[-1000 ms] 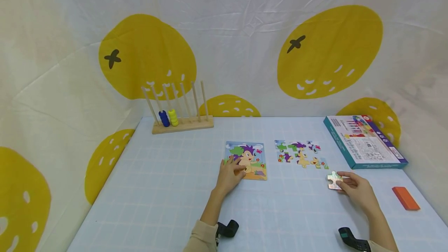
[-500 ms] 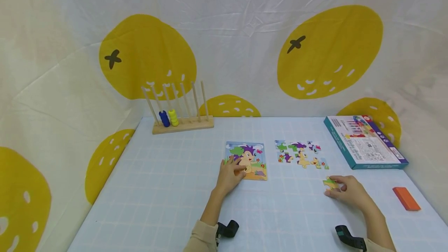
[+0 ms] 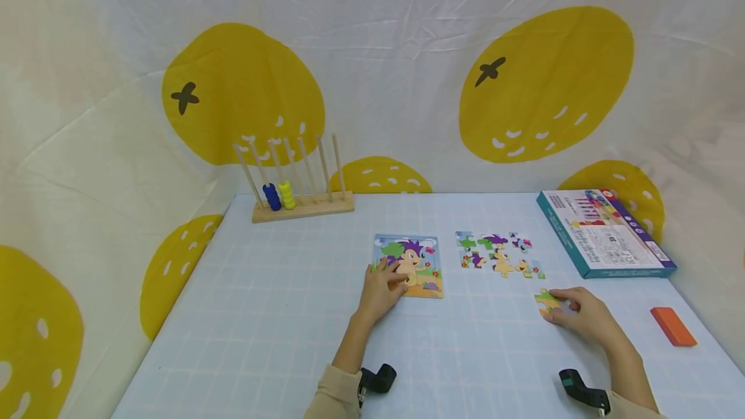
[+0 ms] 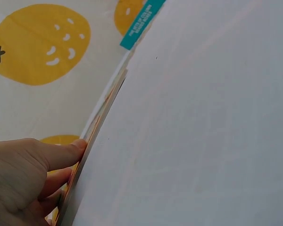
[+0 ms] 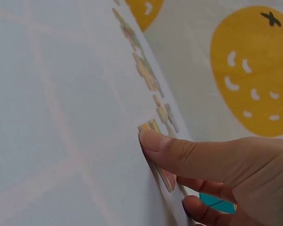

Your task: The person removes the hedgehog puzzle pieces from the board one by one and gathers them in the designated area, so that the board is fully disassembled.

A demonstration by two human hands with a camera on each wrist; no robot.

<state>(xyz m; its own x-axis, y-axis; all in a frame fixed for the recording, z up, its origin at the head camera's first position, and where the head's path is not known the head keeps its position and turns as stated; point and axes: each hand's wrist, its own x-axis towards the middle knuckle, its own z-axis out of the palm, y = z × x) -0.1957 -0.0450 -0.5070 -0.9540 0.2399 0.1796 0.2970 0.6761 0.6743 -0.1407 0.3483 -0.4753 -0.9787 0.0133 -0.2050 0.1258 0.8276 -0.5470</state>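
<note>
My left hand rests on the left side of a square picture board with a purple-haired hedgehog on it. In the left wrist view the thumb touches the near edge of this board, and the other fingers lie further back, partly hidden. Further right, my right hand pinches a green and yellow jigsaw piece, picture side up, low over the table. The right wrist view has the thumb on top of that piece. Several loose jigsaw pieces lie in two rows between the board and the right hand.
A wooden peg abacus with blue and yellow beads stands at the back left. At the back right lies a flat cardboard box. An orange block is near the table's right edge, beyond the right hand.
My right hand has turned the jigsaw piece from its pale back to its coloured picture side and shifted slightly left with it. The left hand has stayed in place on the board.
</note>
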